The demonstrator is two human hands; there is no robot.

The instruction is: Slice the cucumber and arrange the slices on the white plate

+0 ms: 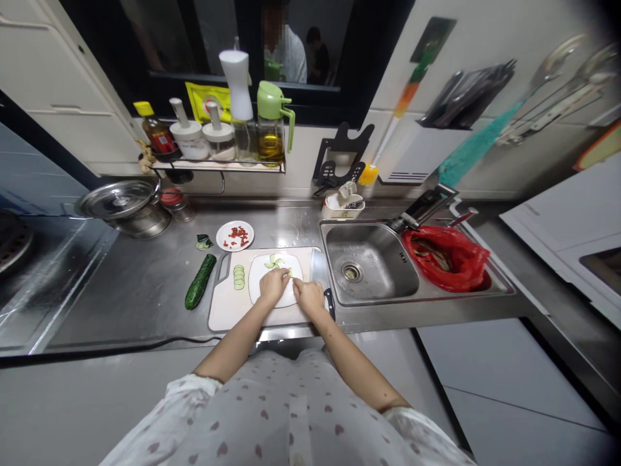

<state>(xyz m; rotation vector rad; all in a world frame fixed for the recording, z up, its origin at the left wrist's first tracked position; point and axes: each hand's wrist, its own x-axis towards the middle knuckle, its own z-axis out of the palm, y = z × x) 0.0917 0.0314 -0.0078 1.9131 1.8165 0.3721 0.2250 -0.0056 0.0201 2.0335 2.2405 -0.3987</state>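
A pale cutting board [228, 310] lies on the steel counter with a white plate [257, 275] on it. My left hand [272, 285] rests curled on the plate, fingers pressed together near some cucumber slices [274, 261] at the plate's far edge. My right hand [308, 296] is curled beside it at the plate's right rim, close to a black knife handle [330, 303]; what its fingers hold is hidden. A short row of cucumber slices [239, 277] lies on the board left of the plate. The uncut cucumber piece [200, 281] lies on the counter left of the board.
A small plate of chopped red chilli [235, 235] and cucumber ends [204, 243] sit behind the board. The sink [369, 268] is to the right, with a red bag [449, 255] beside it. A lidded pot [123, 206] stands at left. A condiment shelf [218, 165] lines the wall.
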